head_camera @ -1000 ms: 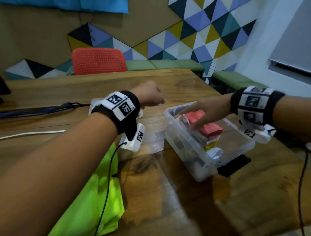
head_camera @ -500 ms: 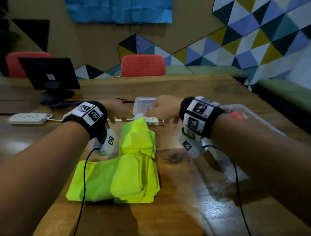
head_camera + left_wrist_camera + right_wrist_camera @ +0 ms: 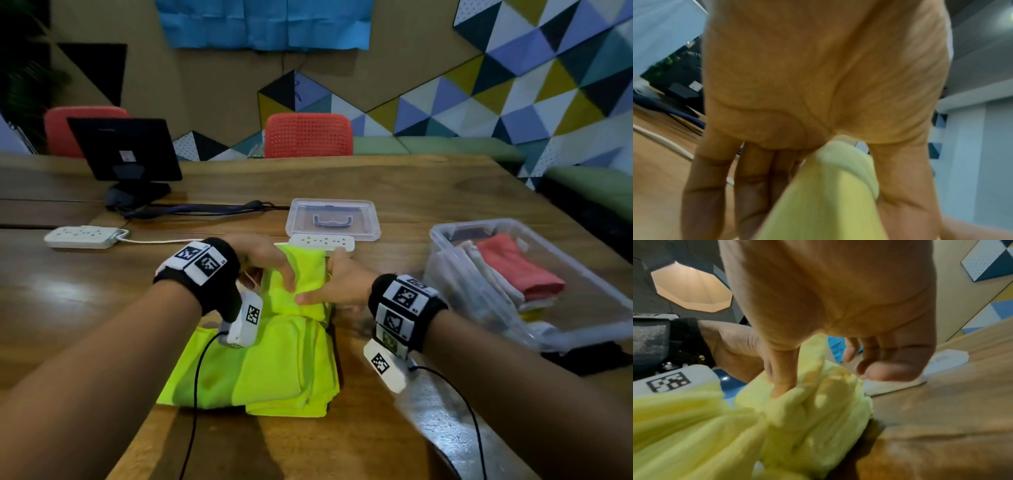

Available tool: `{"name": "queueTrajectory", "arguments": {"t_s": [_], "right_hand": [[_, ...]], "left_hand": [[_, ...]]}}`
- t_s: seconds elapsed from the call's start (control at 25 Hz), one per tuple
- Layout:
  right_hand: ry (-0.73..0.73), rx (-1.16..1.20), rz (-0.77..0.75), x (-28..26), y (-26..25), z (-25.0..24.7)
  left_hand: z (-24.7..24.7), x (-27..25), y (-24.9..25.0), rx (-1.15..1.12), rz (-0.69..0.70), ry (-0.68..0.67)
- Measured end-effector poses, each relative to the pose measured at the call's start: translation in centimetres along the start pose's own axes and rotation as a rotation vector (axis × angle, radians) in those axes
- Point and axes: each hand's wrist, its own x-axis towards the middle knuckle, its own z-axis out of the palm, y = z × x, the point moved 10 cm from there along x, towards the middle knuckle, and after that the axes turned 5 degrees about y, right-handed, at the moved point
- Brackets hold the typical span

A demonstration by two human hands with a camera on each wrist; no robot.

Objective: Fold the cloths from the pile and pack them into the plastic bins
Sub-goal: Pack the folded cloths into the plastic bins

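Gripping the raised end of the yellow cloth (image 3: 301, 274), our left hand (image 3: 263, 257) pinches the fabric between thumb and fingers, as the left wrist view shows the cloth (image 3: 830, 194) bunched at the thumb. Our right hand (image 3: 337, 284) holds the same bunch from the other side, its thumb pressed into the folds (image 3: 781, 386). We see the rest of the cloth lying on the wooden table (image 3: 428, 192), just in front of us. To our right stands the clear plastic bin (image 3: 582, 308) with folded cloths inside, a red cloth (image 3: 513, 267) on top. Beyond the cloth lies the bin lid (image 3: 334, 219).
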Motion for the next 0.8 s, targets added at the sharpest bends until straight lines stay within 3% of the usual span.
{"name": "queueTrajectory", "arguments": {"t_s": [0.12, 0.24, 0.36, 0.56, 0.64, 0.8], "right_hand": [[0.133, 0.050, -0.093, -0.5, -0.6, -3.3], [0.142, 0.289, -0.211, -3.0, -2.6, -7.5], [0.193, 0.356, -0.253, -5.1, -3.2, -12.7], [0.196, 0.282, -0.228, -9.1, 1.4, -21.6], [0.218, 0.214, -0.216, -10.7, 4.0, -24.4], [0.200, 0.077, -0.120, -11.8, 9.9, -28.0]], "left_hand": [[-1.3, -1.8, 4.0, -0.027, 0.156, 0.073], [-2.1, -4.9, 9.2, -0.040, 0.337, 0.058], [-2.9, -7.1, 14.1, -0.136, 0.523, 0.101], [0.2, -8.0, 21.9, -0.564, 0.717, 0.060], [2.7, -8.3, 24.9, -0.627, 0.800, 0.052], [8.6, -7.9, 29.7, -0.649, 0.892, -0.132]]}}
